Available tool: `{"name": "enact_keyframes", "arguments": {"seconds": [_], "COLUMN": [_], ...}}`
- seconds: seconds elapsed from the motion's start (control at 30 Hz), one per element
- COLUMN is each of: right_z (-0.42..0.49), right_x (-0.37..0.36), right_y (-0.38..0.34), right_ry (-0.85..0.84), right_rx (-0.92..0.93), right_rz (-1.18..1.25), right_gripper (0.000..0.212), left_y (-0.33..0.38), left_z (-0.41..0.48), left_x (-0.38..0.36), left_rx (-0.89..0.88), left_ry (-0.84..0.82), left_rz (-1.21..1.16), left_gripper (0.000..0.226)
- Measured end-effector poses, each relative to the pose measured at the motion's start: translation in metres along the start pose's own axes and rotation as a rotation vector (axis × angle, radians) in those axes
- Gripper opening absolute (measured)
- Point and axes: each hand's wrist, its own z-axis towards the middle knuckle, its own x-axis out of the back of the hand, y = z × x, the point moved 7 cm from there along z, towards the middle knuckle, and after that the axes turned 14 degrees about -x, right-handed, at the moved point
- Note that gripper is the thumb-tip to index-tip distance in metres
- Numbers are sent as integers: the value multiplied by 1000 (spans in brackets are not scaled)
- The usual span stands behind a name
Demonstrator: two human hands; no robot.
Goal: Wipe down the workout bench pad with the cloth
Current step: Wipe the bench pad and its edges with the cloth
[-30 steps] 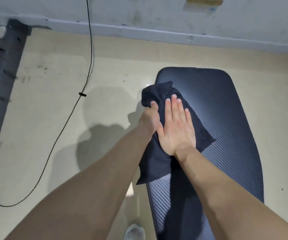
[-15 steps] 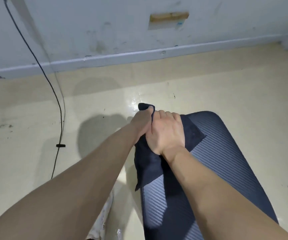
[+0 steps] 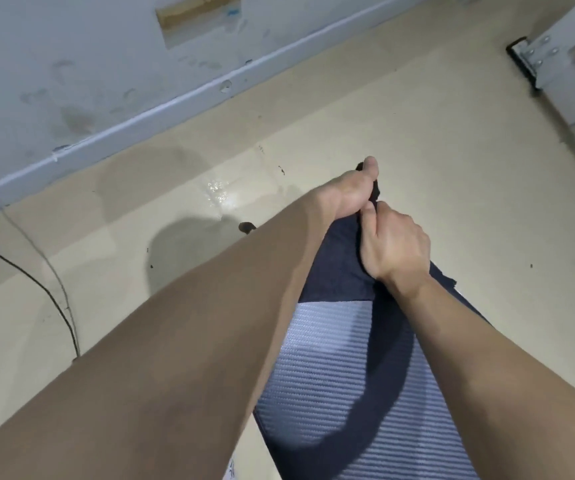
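The workout bench pad [image 3: 327, 368] is dark blue with a ribbed texture and runs from the bottom of the view up toward the middle. A dark navy cloth [image 3: 334, 271] lies over its far end. My left hand [image 3: 351, 192] grips the far edge of the cloth at the pad's end, with the thumb on top. My right hand [image 3: 395, 247] is curled on the cloth just beside it, knuckles up. Both forearms cover much of the pad and the cloth's left side.
Beige floor [image 3: 417, 140] surrounds the bench. A grey wall with a skirting board [image 3: 161, 109] runs across the back. A black cable [image 3: 61, 306] trails on the floor at left. A metal bracket and frame [image 3: 535, 60] stand at the upper right.
The right hand went from flat on the cloth to curled on it. Both hands have moved with the cloth to the far end of the pad, and the view has swung to the right.
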Motion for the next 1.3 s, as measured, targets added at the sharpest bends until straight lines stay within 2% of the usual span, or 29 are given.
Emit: {"name": "enact_keyframes", "arguments": {"seconds": [0.1,0.17,0.27,0.33,0.4,0.5,0.57,0.63,0.73,0.8,0.97,1.07,1.17,1.3], "right_z": [-4,-5,-2,1,-6,-35,-61,-84,-118,-139,-196,-229,-257,-278], "right_x": [2,0,1,1,-3,-18,-28,-34,-46,-51,-65,-74,-79,-85], "right_y": [24,25,4,-22,-56,-102,-115,-123,-132,-132,-86,-31,18,49], "right_ry": [1,-16,-15,-6,1,-10,-27,-13,26,31,-26,-67,-97,-122], "right_rx": [-131,-205,-208,-137,19,281,390,452,571,645,798,828,823,836], "right_rz": [36,60,60,46,-71,-303,-351,-330,-292,-232,-212,-255,-282,-315], "right_gripper": [54,56,58,52,48,52,54,52,42,41,59,59,60,60], "left_y": [18,14,-7,-24,-48,-85,-103,-119,-148,-161,-187,-198,-206,-206], "left_z": [4,0,-20,-38,-59,-100,-133,-161,-189,-207,-244,-272,-299,-324], "left_x": [-12,-10,4,18,33,49,52,48,27,7,-65,-120,-170,-195], "left_rx": [-129,-232,-315,-289,-198,-49,-37,-25,41,75,29,46,88,132], "left_ry": [-58,12,148,227,301,438,577,717,878,942,1021,1046,998,917], "left_rz": [294,484,595,561,517,461,386,206,-203,-287,-351,-323,-307,-142], "left_gripper": [65,58,48,48,50,50,42,32,25,26,29,27,29,34]}}
